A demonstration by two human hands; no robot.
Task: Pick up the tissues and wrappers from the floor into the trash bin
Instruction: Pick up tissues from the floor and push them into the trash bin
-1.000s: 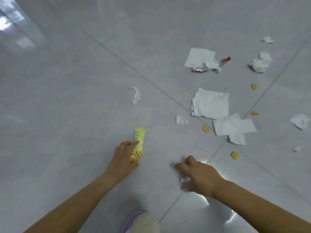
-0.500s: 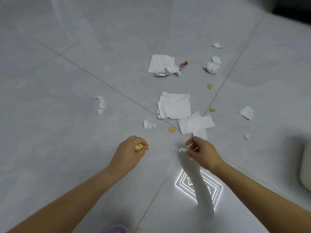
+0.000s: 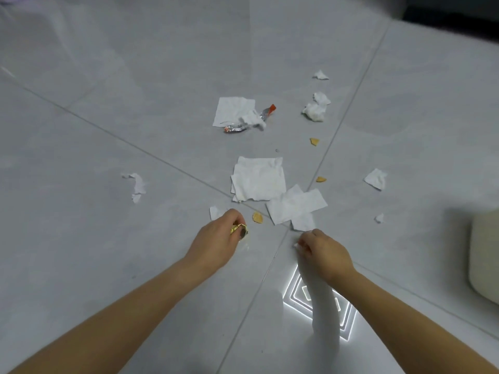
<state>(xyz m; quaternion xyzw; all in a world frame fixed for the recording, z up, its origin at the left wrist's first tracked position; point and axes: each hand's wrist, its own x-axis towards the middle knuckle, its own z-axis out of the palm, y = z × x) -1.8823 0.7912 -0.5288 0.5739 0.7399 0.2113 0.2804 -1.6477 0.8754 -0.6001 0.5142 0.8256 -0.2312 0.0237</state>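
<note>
The task is barely begun. At lower centre the left hand (image 3: 218, 241) grips a crumpled yellow wrapper (image 3: 239, 227), and the right hand (image 3: 324, 252) pinches a long tissue (image 3: 322, 306) that hangs below it. Neither is in the bin (image 3: 483, 255), probably the cream shape at the right edge. On the floor (image 3: 108, 238) lie about three flat tissues (image 3: 258, 179), six white scraps (image 3: 316, 110), one silver wrapper (image 3: 243, 126) and three chips (image 3: 257, 217).

Cream bin (image 3: 484, 255) partly beyond right edge.

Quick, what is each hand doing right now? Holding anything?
Left hand: closed around a crumpled yellow wrapper.
Right hand: pinching a long white tissue that hangs down.
</note>
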